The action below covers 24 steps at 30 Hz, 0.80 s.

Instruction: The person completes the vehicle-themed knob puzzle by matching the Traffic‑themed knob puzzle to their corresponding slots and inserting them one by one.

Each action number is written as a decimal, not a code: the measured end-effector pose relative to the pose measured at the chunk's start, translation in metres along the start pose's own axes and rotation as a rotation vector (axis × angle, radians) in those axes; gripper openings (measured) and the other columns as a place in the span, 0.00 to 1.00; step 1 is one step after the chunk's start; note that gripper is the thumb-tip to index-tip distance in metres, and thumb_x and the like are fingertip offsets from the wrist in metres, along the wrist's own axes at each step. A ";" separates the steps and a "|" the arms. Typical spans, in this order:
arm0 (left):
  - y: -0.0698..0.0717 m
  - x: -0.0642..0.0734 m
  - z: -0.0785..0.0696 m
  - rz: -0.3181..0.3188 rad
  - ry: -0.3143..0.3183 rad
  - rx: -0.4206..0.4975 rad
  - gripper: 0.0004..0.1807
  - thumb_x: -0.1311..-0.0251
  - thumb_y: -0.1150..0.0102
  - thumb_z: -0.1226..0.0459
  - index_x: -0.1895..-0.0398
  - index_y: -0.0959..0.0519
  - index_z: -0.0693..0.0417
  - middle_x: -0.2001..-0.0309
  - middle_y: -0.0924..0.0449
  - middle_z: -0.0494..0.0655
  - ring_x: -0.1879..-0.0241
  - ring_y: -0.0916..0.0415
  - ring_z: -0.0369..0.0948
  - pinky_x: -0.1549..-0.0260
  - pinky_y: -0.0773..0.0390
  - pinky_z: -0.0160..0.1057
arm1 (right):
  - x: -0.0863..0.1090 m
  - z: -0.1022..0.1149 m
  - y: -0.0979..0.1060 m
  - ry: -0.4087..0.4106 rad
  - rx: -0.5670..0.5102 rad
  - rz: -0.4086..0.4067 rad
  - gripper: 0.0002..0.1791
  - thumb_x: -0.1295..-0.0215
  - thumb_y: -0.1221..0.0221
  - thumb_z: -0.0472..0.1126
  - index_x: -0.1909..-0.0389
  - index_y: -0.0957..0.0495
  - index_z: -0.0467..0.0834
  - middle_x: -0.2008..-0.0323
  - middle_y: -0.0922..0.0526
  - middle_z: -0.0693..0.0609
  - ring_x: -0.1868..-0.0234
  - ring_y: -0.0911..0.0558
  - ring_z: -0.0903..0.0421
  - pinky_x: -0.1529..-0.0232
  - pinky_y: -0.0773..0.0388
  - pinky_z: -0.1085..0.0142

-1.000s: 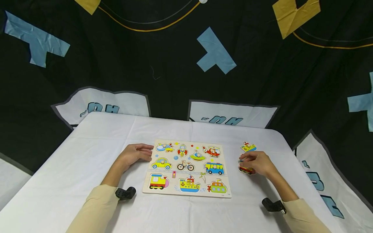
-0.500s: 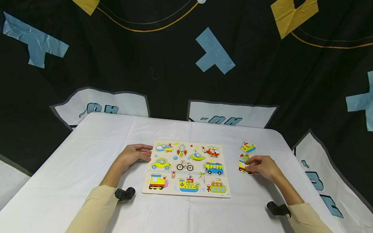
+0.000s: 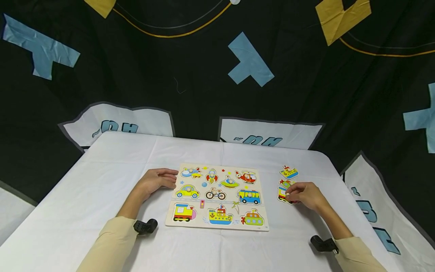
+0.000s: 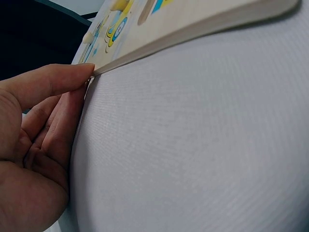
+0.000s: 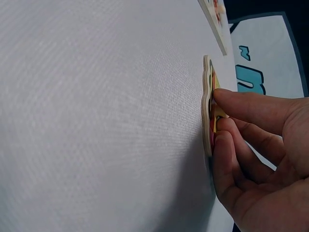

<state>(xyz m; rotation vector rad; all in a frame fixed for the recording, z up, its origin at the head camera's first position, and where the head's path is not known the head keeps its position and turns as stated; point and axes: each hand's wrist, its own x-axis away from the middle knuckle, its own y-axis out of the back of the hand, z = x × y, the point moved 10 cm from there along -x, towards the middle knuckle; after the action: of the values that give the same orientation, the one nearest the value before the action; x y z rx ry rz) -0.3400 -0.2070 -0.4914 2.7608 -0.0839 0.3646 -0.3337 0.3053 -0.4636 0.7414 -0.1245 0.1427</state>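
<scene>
At the right of the table my right hand [image 3: 307, 194] pinches the knob of a train puzzle piece [image 3: 282, 194]. The right wrist view shows this piece [image 5: 206, 106] flat on the cloth, thumb and fingers around its knob, which is mostly hidden. Just beyond lies a submarine puzzle piece [image 3: 285, 183], partly covered by the train piece or the hand. Farther back is a ship puzzle piece [image 3: 289, 172]. My left hand [image 3: 155, 181] rests by the left edge of the wooden puzzle board [image 3: 238, 226], and in the left wrist view a fingertip touches the board's edge.
Plane, rocket, flying saucer, helicopter, car, bicycle and bus pieces with knobs sit in the board. Its front row shows printed train, ship and submarine shapes. A white cloth [image 3: 190, 249] covers the table, and a black curtain [image 3: 200, 98] hangs behind it.
My right hand has shifted slightly right and toward me, uncovering the train and submarine pieces, and now pinches the train's knob. My left hand has stayed by the board.
</scene>
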 end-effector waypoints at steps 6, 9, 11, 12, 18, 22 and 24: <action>0.001 0.000 0.000 -0.003 0.000 -0.001 0.33 0.51 0.27 0.68 0.37 0.21 0.56 0.49 0.12 0.50 0.53 0.15 0.39 0.46 0.21 0.41 | 0.001 0.000 0.000 -0.019 0.016 -0.004 0.13 0.46 0.27 0.38 0.61 0.15 0.37 0.72 0.14 0.51 0.71 0.19 0.57 0.69 0.22 0.65; 0.001 -0.001 0.001 -0.006 0.004 -0.001 0.33 0.51 0.27 0.68 0.37 0.21 0.56 0.50 0.12 0.50 0.53 0.15 0.39 0.45 0.22 0.42 | 0.001 0.001 0.001 -0.025 0.029 -0.006 0.13 0.45 0.27 0.39 0.61 0.15 0.37 0.72 0.14 0.51 0.71 0.19 0.57 0.69 0.23 0.64; 0.000 -0.001 0.001 -0.006 0.005 -0.002 0.33 0.51 0.27 0.68 0.37 0.21 0.56 0.50 0.12 0.50 0.53 0.15 0.39 0.45 0.22 0.43 | 0.001 0.002 0.002 -0.026 0.038 -0.008 0.13 0.45 0.27 0.39 0.61 0.14 0.38 0.72 0.14 0.52 0.71 0.19 0.56 0.69 0.23 0.64; 0.000 -0.001 0.001 -0.007 0.004 -0.001 0.33 0.51 0.27 0.68 0.37 0.21 0.56 0.50 0.12 0.50 0.53 0.15 0.39 0.44 0.22 0.43 | 0.000 0.003 0.002 -0.024 0.041 -0.008 0.13 0.45 0.27 0.39 0.61 0.14 0.38 0.73 0.14 0.52 0.71 0.19 0.56 0.69 0.24 0.64; 0.000 -0.001 0.001 -0.012 0.012 0.000 0.33 0.51 0.27 0.68 0.37 0.21 0.56 0.50 0.12 0.51 0.53 0.15 0.39 0.45 0.22 0.43 | -0.005 0.016 -0.001 0.014 0.050 0.006 0.12 0.45 0.27 0.39 0.62 0.14 0.38 0.73 0.14 0.52 0.71 0.19 0.56 0.69 0.26 0.64; 0.001 -0.001 0.001 -0.010 0.012 -0.001 0.33 0.51 0.27 0.68 0.37 0.21 0.56 0.50 0.12 0.50 0.53 0.15 0.39 0.45 0.22 0.43 | -0.008 0.032 -0.010 0.045 0.042 0.022 0.11 0.46 0.27 0.39 0.63 0.14 0.38 0.73 0.14 0.51 0.71 0.19 0.56 0.69 0.24 0.63; 0.001 -0.001 0.001 -0.008 0.011 -0.002 0.33 0.51 0.27 0.68 0.37 0.21 0.56 0.50 0.12 0.50 0.53 0.15 0.39 0.44 0.22 0.43 | -0.010 0.039 -0.015 0.055 0.040 0.026 0.11 0.46 0.27 0.39 0.64 0.14 0.39 0.73 0.13 0.51 0.72 0.19 0.55 0.69 0.24 0.63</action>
<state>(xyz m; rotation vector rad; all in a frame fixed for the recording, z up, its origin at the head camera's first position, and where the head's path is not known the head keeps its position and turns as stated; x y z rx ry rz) -0.3404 -0.2080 -0.4922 2.7563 -0.0698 0.3769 -0.3430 0.2667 -0.4466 0.7750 -0.0791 0.1908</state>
